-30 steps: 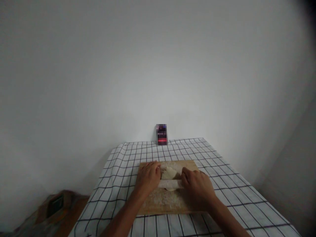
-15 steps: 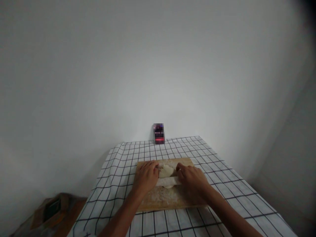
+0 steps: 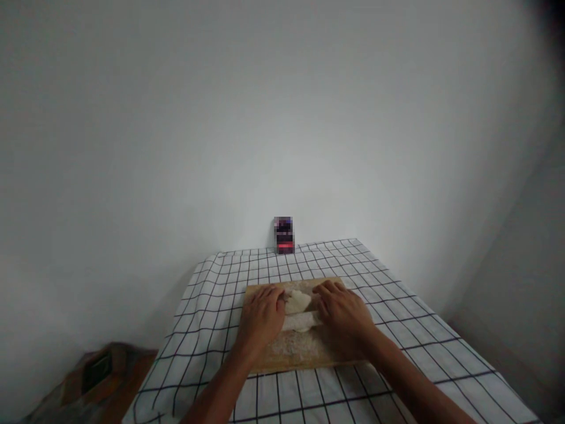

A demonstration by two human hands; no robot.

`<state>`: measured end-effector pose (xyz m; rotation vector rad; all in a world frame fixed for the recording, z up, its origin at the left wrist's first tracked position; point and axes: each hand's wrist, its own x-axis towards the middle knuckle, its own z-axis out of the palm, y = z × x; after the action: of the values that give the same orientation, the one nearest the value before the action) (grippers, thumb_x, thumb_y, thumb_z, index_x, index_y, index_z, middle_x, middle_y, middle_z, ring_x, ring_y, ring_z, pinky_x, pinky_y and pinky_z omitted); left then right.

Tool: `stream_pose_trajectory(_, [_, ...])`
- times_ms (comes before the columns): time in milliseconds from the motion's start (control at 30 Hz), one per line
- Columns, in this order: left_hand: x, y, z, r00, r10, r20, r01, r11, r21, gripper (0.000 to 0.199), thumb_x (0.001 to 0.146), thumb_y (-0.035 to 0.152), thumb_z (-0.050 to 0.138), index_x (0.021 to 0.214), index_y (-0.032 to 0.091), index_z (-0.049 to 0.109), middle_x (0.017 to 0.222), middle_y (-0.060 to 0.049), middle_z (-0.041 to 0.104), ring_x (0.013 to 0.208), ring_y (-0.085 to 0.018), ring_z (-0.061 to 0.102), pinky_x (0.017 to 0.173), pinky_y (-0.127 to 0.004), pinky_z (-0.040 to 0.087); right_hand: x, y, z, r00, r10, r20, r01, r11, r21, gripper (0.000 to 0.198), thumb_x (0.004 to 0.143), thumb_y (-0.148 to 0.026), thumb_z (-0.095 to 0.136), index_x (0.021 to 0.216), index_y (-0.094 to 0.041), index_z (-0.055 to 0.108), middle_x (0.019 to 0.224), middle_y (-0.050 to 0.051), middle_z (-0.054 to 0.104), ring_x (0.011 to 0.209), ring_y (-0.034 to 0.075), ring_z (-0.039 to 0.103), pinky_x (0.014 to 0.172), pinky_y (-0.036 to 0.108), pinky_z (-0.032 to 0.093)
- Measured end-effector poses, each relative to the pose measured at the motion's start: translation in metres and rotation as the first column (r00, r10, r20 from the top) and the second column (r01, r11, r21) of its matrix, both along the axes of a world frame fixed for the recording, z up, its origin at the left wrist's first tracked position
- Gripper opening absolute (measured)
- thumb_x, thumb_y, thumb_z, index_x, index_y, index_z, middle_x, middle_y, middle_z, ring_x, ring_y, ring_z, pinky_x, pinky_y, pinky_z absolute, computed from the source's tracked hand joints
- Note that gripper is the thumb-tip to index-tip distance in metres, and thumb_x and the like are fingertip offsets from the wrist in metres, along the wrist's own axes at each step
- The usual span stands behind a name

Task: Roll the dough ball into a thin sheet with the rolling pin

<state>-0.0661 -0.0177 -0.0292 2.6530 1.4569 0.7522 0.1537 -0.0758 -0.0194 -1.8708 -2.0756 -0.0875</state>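
Note:
A pale, floury rolling pin [image 3: 302,321] lies across a flat piece of white dough [image 3: 297,301], which shows mostly beyond the pin and a little on the near side. My left hand [image 3: 265,313] is closed over the pin's left end. At its right end my right hand [image 3: 343,309] grips it, fingers curled. Both ends of the pin are hidden under the hands. Dough and pin rest on a wooden board [image 3: 291,354] dusted with flour.
A black-and-white checked cloth [image 3: 212,330] covers the table under the board. Against the white wall [image 3: 282,118] at the back stands a small dark upright object [image 3: 285,235], blurred out. A brown box-like thing [image 3: 95,374] sits low at the left.
The fingers of my right hand lie flatter over the pin than before. Less dough shows on the near side of the pin. The whole view has shifted slightly.

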Motion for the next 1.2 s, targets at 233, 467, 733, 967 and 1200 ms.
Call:
stream_pose_trajectory(233, [0.003, -0.009, 0.009, 0.999, 0.034, -0.021, -0.034, 0.999, -0.008, 0.033, 0.098, 0.015, 0.045, 0.118, 0.021, 0.072, 0.131, -0.006, 0.074, 0.125, -0.023, 0.065, 0.116, -0.041, 0.044, -0.005, -0.011, -0.004, 0.999, -0.038, -0.031, 0.037, 0.999, -0.02, 0.032, 0.106, -0.026, 0.038, 0.12, -0.023, 0.067, 0.122, 0.009, 0.073, 0.11, 0.024, 0.068, 0.093, 0.037, 0.048])
stream_pose_trajectory(467, [0.002, -0.013, 0.008, 0.999, 0.038, -0.03, -0.038, 0.999, -0.003, 0.033, 0.1, 0.017, 0.044, 0.119, 0.022, 0.07, 0.131, -0.005, 0.074, 0.123, -0.023, 0.066, 0.112, -0.041, 0.047, -0.006, -0.012, 0.004, 0.999, -0.014, -0.031, 0.012, 0.998, -0.06, 0.03, 0.107, -0.027, 0.038, 0.114, -0.023, 0.066, 0.116, 0.007, 0.074, 0.106, 0.022, 0.07, 0.09, 0.034, 0.047])
stream_pose_trajectory(733, [0.003, -0.019, 0.012, 0.998, 0.045, -0.051, -0.046, 0.999, -0.025, 0.034, 0.099, 0.016, 0.046, 0.121, 0.022, 0.07, 0.134, -0.006, 0.072, 0.124, -0.024, 0.065, 0.113, -0.043, 0.046, -0.008, -0.017, -0.001, 0.997, -0.064, -0.031, 0.064, 0.998, 0.002, 0.029, 0.106, -0.025, 0.039, 0.115, -0.023, 0.067, 0.121, 0.008, 0.074, 0.108, 0.023, 0.069, 0.091, 0.035, 0.047])
stream_pose_trajectory(967, [0.003, -0.03, 0.008, 0.997, 0.046, -0.058, -0.045, 0.999, 0.013, 0.037, 0.099, 0.016, 0.045, 0.127, 0.02, 0.068, 0.136, -0.006, 0.071, 0.126, -0.025, 0.063, 0.115, -0.043, 0.043, -0.006, -0.019, -0.003, 1.0, -0.023, -0.008, 0.023, 1.0, 0.018, 0.032, 0.106, -0.024, 0.038, 0.119, -0.021, 0.067, 0.126, 0.01, 0.072, 0.114, 0.023, 0.068, 0.098, 0.037, 0.046])
stream_pose_trajectory(1200, [0.002, -0.035, 0.008, 0.996, 0.053, -0.076, -0.051, 0.998, 0.027, 0.036, 0.1, 0.018, 0.044, 0.127, 0.021, 0.067, 0.136, -0.007, 0.071, 0.125, -0.027, 0.063, 0.112, -0.047, 0.043, -0.01, -0.021, -0.002, 0.998, -0.066, -0.019, 0.066, 0.997, 0.045, 0.029, 0.105, -0.024, 0.04, 0.114, -0.022, 0.068, 0.122, 0.008, 0.074, 0.11, 0.022, 0.069, 0.093, 0.036, 0.045])
